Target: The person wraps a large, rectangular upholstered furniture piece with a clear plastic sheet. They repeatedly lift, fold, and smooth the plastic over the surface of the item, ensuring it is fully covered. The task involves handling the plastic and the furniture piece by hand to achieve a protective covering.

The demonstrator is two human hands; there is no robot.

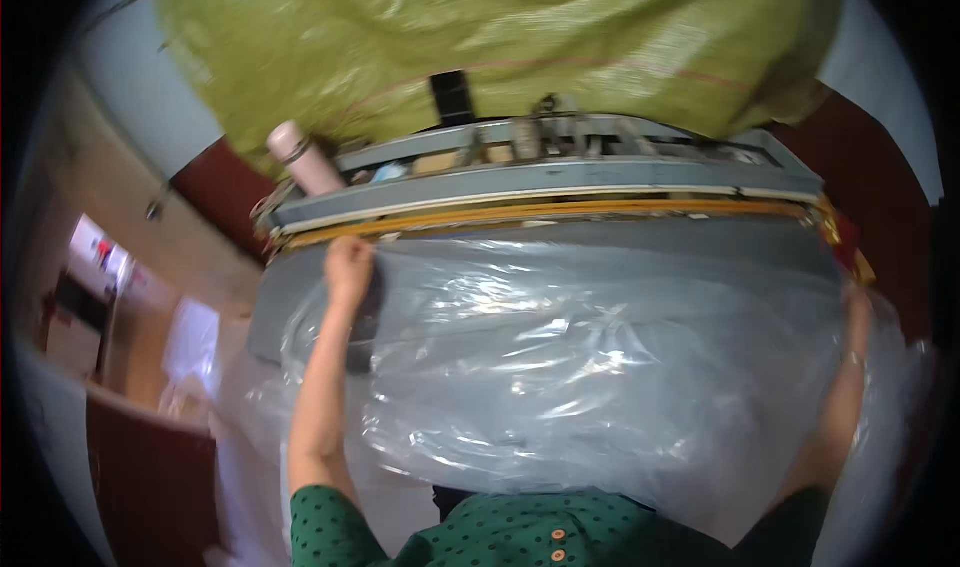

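Observation:
A wide sheet of clear plastic film (560, 357) lies crumpled and shiny over a grey work surface (285, 302) in front of me. My left hand (350, 260) is closed on the film's far left corner, close to the long bar of a machine. Off at the far right, my right hand (857, 302) grips the film's other end; its fingers are small and partly blurred. Beyond the film runs the grey metal machine frame (560, 177), with an orange strip (560, 209) along its near side. Loose film hangs around my right forearm.
A pink bottle (305, 157) leans at the machine's left end. Behind the frame hangs a large yellow-green woven sheet (520, 27). Something red and gold (845, 242) sits at the machine's right end. More pale film (195, 342) lies at the left, near an opening.

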